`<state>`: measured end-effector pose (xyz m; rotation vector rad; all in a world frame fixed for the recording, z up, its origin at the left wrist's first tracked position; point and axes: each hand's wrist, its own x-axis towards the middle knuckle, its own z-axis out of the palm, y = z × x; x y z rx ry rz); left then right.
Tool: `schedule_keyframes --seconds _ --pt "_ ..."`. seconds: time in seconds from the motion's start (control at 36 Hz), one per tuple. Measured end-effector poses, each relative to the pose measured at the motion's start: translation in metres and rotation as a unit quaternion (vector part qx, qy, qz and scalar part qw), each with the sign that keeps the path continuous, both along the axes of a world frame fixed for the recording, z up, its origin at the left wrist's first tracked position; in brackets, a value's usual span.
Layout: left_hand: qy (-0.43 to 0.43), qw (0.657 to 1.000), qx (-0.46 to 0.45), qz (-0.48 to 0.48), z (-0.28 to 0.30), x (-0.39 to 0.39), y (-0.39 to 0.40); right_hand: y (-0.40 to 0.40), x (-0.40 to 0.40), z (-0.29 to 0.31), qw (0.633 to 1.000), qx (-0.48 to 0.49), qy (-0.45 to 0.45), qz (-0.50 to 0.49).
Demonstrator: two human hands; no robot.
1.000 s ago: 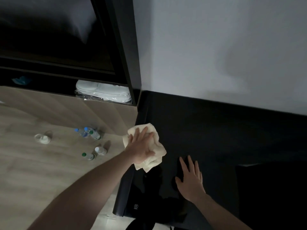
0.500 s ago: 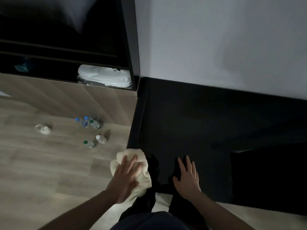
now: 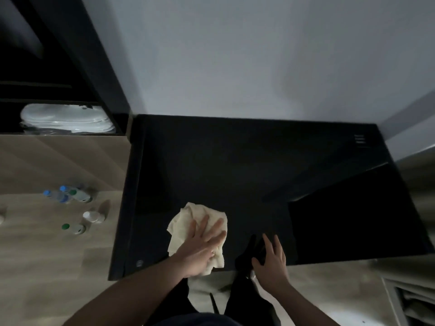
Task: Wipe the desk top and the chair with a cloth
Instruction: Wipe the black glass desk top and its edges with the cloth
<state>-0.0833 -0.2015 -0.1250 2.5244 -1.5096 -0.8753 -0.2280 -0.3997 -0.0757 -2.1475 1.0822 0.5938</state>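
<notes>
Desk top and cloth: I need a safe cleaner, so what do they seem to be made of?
The desk top looks like a smooth black laminate or lacquered board with a dull sheen; the dim light leaves that open. The cloth under the left hand looks like soft cream cotton or terry, judging by its crumpled folds.

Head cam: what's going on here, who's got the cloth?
A person is wiping a black desk top. The left hand lies flat, fingers spread, pressing a cream cloth onto the desk near its front edge. The right hand rests open on the desk beside it, apart from the cloth. Several small bottles lie on the wood floor to the left.
</notes>
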Motion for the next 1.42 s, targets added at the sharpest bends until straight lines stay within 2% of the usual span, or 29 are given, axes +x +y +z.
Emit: schedule_keyframes --seconds 0.22,0.39,0.44,0.53,0.61,0.69,0.83,1.03,1.22,1.42 --pt "0.026 0.998 0.04 -0.045 0.007 -0.05 -0.165 -0.098 -0.078 0.007 0.999 -0.02 0.004 -0.03" --pt "0.02 0.997 0.066 -0.029 0.032 -0.059 -0.221 -0.156 -0.091 0.012 0.999 -0.028 0.004 -0.014" --pt "0.054 0.998 0.027 0.013 0.033 -0.05 -0.216 -0.159 -0.076 0.013 0.999 -0.03 -0.002 0.029" --pt "0.116 0.978 -0.092 0.147 0.052 -0.041 -0.192 -0.143 -0.043 0.015 0.995 -0.018 -0.021 0.096" --pt "0.112 0.952 -0.069 0.277 0.06 -0.034 -0.15 -0.114 -0.006 0.016 0.984 -0.004 -0.037 0.176" --pt "0.107 0.94 -0.023 0.325 0.053 -0.026 -0.11 -0.086 0.026 0.011 0.973 0.029 -0.018 0.229" --pt "0.098 0.947 0.018 0.306 0.047 -0.007 -0.093 -0.065 0.055 -0.01 0.966 0.049 0.054 0.249" --pt "0.118 0.953 0.001 0.28 0.047 0.01 -0.139 -0.107 0.036 -0.021 0.972 -0.006 0.063 0.226" --pt "0.101 0.977 0.018 0.188 0.058 0.015 -0.209 -0.179 0.008 -0.02 0.986 -0.02 0.108 0.129" --pt "0.093 0.987 0.036 0.128 0.061 0.01 -0.273 -0.258 -0.033 -0.022 0.99 -0.036 0.135 0.027"
